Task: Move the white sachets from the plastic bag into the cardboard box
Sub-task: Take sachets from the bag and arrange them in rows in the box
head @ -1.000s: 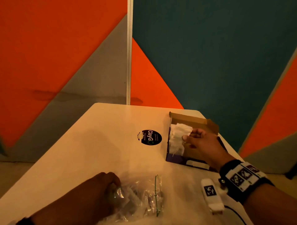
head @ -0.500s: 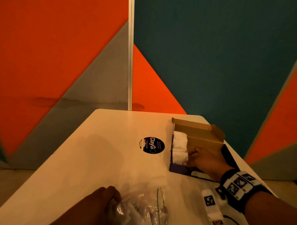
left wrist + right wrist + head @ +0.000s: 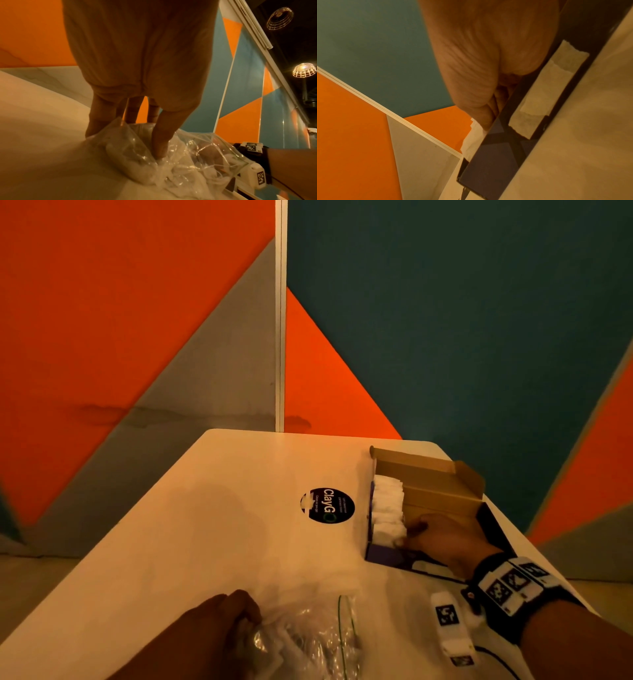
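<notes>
The open cardboard box (image 3: 428, 465) stands at the table's right, with white sachets (image 3: 387, 505) stacked on edge along its left side. My right hand (image 3: 409, 537) reaches into the box, thumb and fingertips at the nearest sachet; the box wall (image 3: 491, 155) hides the fingertips. In the right wrist view, a white sachet (image 3: 471, 142) sticks up beside my right hand (image 3: 489, 121). Near the front edge my left hand (image 3: 246, 621) grips the crumpled clear plastic bag (image 3: 308, 642). In the left wrist view, my left hand (image 3: 126, 135) pinches the plastic bag (image 3: 188, 155), which holds more sachets (image 3: 181, 173).
A round black sticker (image 3: 327, 506) lies on the white table (image 3: 171, 542) left of the box. A white tagged device (image 3: 450, 628) with a cable lies by my right wrist. Orange, grey and teal wall panels stand right behind the table.
My right hand has brought a sachet down from above the box into the stack and now stays low inside. My left hand keeps hold of the bag.
</notes>
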